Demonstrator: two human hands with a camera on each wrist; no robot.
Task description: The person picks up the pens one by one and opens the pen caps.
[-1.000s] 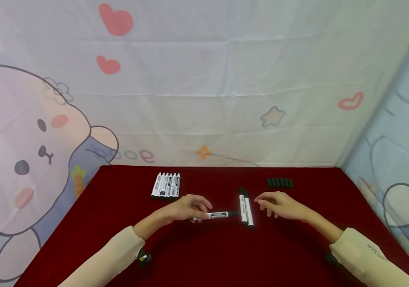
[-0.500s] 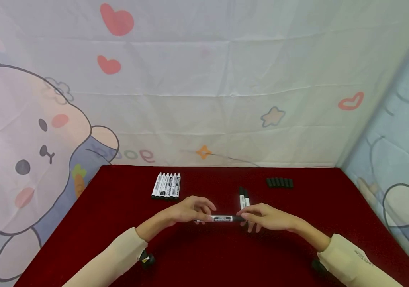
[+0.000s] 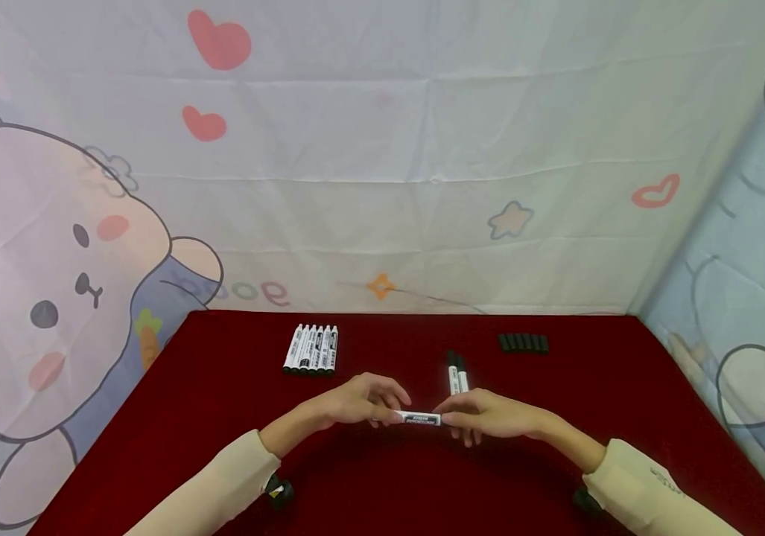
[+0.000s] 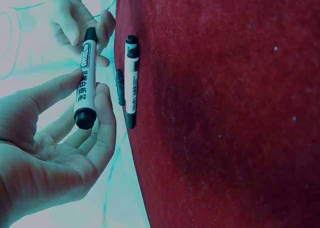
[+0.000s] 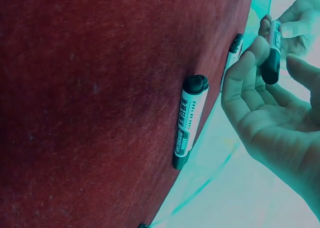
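Observation:
A white whiteboard marker (image 3: 420,418) is held level above the table between both hands. My left hand (image 3: 363,400) pinches its barrel between thumb and fingers, with the black end toward the camera in the left wrist view. The fingers and thumb of my right hand (image 3: 489,414) are curled round the black cap (image 5: 271,70); how firmly the thumb bears on it cannot be seen. From the head view that cap is hidden. Two capped markers (image 3: 459,378) lie side by side just behind the right hand, which covers their lower ends.
The table has a dark red cloth (image 3: 382,484). At the back left lies a row of several uncapped white markers (image 3: 311,350). Several black caps (image 3: 523,343) are lined up at the back right. A printed fabric backdrop (image 3: 355,149) rises behind the table.
My right hand has come left from beside the two markers to the held marker's cap. The left hand and the marker have shifted right and slightly nearer the body.

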